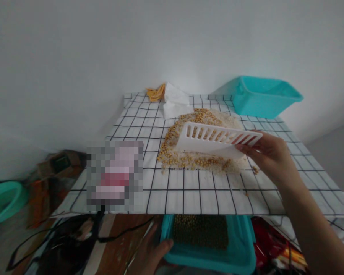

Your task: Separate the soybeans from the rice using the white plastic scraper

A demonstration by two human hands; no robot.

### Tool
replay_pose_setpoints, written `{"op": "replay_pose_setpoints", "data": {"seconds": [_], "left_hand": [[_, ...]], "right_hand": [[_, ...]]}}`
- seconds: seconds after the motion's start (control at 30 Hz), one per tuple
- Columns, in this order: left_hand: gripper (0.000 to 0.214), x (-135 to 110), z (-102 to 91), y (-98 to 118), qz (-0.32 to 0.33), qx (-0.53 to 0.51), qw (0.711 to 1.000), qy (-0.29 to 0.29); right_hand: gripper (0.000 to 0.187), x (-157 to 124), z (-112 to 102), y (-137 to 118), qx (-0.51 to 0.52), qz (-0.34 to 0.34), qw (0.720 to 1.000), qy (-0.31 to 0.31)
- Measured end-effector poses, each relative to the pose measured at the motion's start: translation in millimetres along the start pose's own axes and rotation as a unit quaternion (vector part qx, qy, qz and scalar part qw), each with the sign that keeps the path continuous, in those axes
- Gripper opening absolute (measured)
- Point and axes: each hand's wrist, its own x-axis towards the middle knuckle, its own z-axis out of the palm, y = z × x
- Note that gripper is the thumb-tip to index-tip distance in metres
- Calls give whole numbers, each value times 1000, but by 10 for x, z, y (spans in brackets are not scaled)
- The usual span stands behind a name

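My right hand (263, 156) grips the right end of a white slotted plastic board (209, 147). The board stands on its edge in a spread pile of yellow beans and pale grains (206, 164) on the checked tablecloth. Below the table's front edge, my left hand (153, 250) holds the left side of a teal tray (209, 261), thumb over its rim and the other fingers mostly hidden. Inside the tray lie small dark green and yellowish grains (200, 233).
A turquoise bin (260, 99) stands at the table's back right. White paper (174, 101) and a yellow cloth (156, 93) lie at the back. A blurred-out object (114, 175) is at the left. A green basin (5, 200) and cardboard box (60, 164) sit on the floor.
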Motion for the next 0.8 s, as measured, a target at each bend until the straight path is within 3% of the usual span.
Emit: {"op": "replay_pose_setpoints", "data": {"seconds": [0.1,0.23,0.43,0.6,0.8], "left_hand": [[66,12,28,18,5,5,1000,-14],[74,-5,58,78,-5,7,1000,-20],[60,-131,132,198,-3,15,1000,-22],[67,-125,111,152,-11,-8,1000,20],[52,-87,78,119,3,-1,1000,-10]], "right_hand": [[13,-67,-138,48,17,25,999,43],[15,-116,-225,34,17,39,998,54],[12,-109,-129,11,-3,12,1000,0],[13,-68,-55,32,-10,4,1000,4],[11,-68,-11,18,-40,-4,998,-47]]}}
